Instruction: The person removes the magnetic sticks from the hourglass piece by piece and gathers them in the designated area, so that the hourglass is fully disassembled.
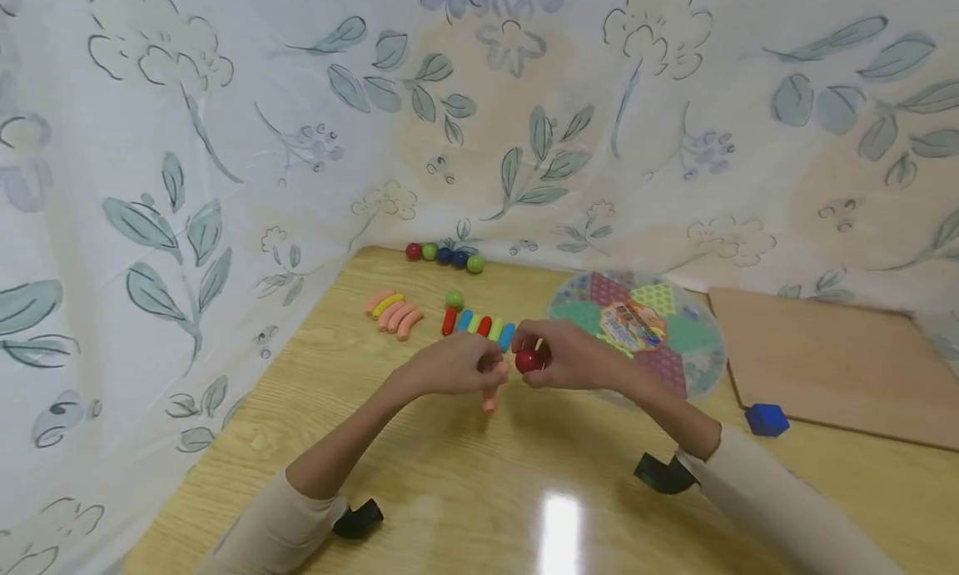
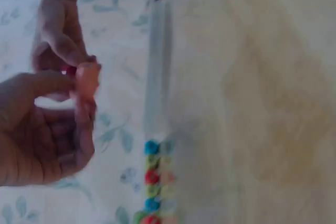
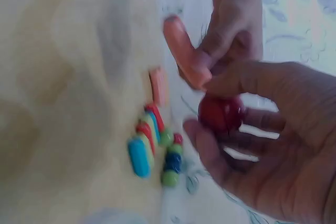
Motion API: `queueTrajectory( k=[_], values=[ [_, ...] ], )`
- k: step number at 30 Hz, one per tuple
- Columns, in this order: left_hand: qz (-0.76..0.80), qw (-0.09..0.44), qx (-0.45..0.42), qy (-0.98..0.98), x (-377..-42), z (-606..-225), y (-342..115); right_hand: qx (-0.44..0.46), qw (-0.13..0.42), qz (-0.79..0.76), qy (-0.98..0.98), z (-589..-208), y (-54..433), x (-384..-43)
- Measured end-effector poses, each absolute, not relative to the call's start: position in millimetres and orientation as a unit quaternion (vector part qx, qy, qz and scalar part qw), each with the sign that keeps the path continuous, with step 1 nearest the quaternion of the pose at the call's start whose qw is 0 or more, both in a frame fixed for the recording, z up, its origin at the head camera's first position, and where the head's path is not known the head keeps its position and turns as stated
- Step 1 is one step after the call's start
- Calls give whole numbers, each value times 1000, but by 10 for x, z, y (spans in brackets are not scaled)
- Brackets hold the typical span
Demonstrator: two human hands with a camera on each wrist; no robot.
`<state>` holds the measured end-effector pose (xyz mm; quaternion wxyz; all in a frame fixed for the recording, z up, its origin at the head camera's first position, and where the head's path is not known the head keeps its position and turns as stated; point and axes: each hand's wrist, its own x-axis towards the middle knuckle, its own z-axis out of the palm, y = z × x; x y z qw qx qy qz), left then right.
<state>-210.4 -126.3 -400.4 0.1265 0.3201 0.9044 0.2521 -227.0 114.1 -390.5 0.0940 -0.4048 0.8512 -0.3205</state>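
Note:
In the head view my left hand (image 1: 457, 364) pinches a salmon-pink curved stick (image 1: 490, 400), which hangs down below the fingers. Beside it, my right hand (image 1: 573, 354) grips a shiny red ball (image 1: 528, 361) between thumb and fingers. Both hands are close together above the wooden table. The right wrist view has one end of the pink stick (image 3: 181, 45) close over the red ball (image 3: 220, 114), at the right fingertips. Seen from the left wrist, the pink stick (image 2: 88, 80) overlaps the right hand (image 2: 60, 30), and the ball is mostly hidden.
Behind the hands lie coloured straight sticks (image 1: 449, 321) and a green ball (image 1: 454, 299). Curved pink and yellow sticks (image 1: 390, 314) lie left; a row of balls (image 1: 444, 256) runs along the back. To the right are a round patterned mat (image 1: 693, 334), a brown board (image 1: 832, 359) and a blue block (image 1: 767, 419).

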Motion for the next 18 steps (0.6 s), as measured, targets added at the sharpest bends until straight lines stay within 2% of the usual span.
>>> queueTrajectory(
  k=[2,5,11,15,18],
  values=[
    [223,81,289,927,-2152,-3984,-1391,-389,68,-294,870,-3865,1113,-2456],
    [165,39,216,961,-2276,-3980,-1611,-346,62,-272,896,-3807,1045,-2818],
    [81,43,112,990,-2532,-4086,-1867,-206,144,-371,894,-3986,749,-3532],
    [53,35,83,995,-2606,-4194,-1908,-113,167,-466,861,-4287,589,-3794],
    [42,22,78,996,-2623,-4263,-1906,-43,163,-505,846,-4441,502,-3859]
  ],
)
